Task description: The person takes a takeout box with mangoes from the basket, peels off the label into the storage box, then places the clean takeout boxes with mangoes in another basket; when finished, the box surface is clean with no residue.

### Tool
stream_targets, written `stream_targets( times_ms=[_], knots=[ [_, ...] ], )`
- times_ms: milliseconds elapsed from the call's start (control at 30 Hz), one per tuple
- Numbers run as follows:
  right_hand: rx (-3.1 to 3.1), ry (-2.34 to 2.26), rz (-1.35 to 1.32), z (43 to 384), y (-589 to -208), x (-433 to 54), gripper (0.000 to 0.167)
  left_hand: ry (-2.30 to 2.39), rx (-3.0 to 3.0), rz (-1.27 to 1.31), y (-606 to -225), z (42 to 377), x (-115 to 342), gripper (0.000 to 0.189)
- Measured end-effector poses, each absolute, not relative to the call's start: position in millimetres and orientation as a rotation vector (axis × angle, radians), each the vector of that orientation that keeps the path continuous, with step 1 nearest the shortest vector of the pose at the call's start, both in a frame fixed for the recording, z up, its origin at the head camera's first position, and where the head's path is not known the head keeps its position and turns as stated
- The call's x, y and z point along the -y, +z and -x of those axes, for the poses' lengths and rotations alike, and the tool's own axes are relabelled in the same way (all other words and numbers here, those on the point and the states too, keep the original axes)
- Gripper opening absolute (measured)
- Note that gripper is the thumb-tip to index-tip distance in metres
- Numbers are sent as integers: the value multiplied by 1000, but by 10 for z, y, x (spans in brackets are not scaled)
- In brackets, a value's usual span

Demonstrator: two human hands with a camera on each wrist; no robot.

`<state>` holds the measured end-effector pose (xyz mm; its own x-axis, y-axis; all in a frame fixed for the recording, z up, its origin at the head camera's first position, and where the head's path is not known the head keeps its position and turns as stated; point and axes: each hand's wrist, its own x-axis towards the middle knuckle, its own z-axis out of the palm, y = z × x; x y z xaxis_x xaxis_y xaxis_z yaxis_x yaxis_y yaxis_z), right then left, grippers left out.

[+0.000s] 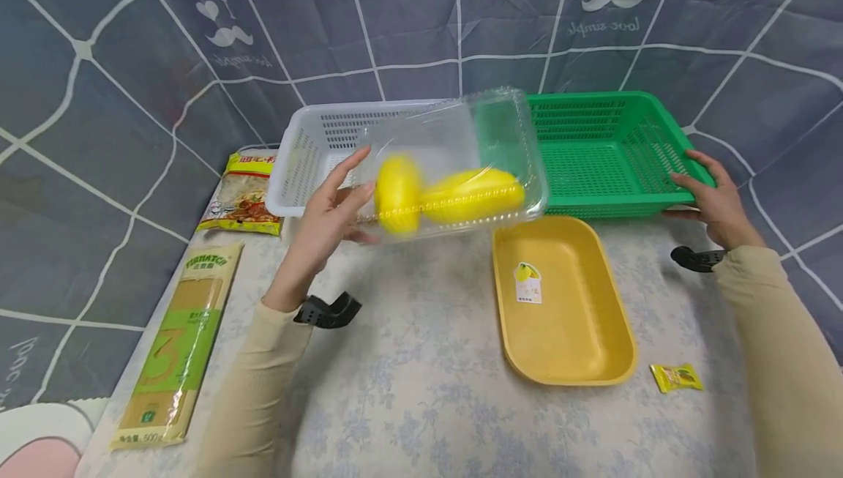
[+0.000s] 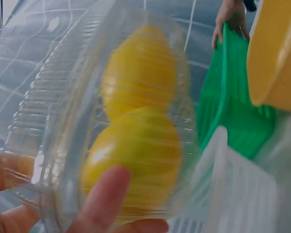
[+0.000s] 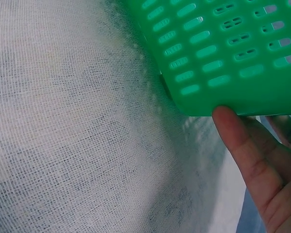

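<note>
My left hand (image 1: 328, 218) grips the end of a clear plastic box (image 1: 454, 108), holding it raised and tilted above the white basket and the green basket. Inside the box lie two smooth yellow fruits (image 1: 477, 196), blurred; their exact kind is unclear. In the left wrist view the thumb (image 2: 106, 196) presses on the clear wall in front of the nearer fruit (image 2: 136, 150). At the green basket's (image 1: 586, 159) right end, my right hand (image 1: 721, 200) holds the rim. The right wrist view shows a fingertip (image 3: 225, 114) against the green plastic. The white basket (image 1: 296, 163) is partly hidden behind the box.
A yellow tray (image 1: 566, 310) with a fruit sticker lies in front of the green basket, and a small yellow wrapped candy (image 1: 676, 377) to its right. On the left are a noodle pack (image 1: 174, 346) and a colourful food bag (image 1: 244, 192). A grey tiled-pattern cloth (image 1: 421, 24) hangs behind.
</note>
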<state>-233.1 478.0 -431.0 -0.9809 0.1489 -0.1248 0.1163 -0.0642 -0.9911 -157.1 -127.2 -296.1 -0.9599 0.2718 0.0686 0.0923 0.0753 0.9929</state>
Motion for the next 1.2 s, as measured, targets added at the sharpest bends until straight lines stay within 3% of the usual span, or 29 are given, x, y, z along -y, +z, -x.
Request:
stream_targets(
  times_ms=[500, 800, 1200],
  knots=[
    [2148, 2168, 370, 2069, -3903, -4342, 63, 1847, -2326, -466, -2983, 2553, -243, 50],
    [2154, 2171, 371, 2047, -3900, -4350, 63, 1504, -2451, -489, -3176, 2778, -892, 49],
    [2216, 2089, 349, 2148, -4055, -4498, 63, 1199, -2672, -383, -3326, 2854, -1225, 48]
  ],
)
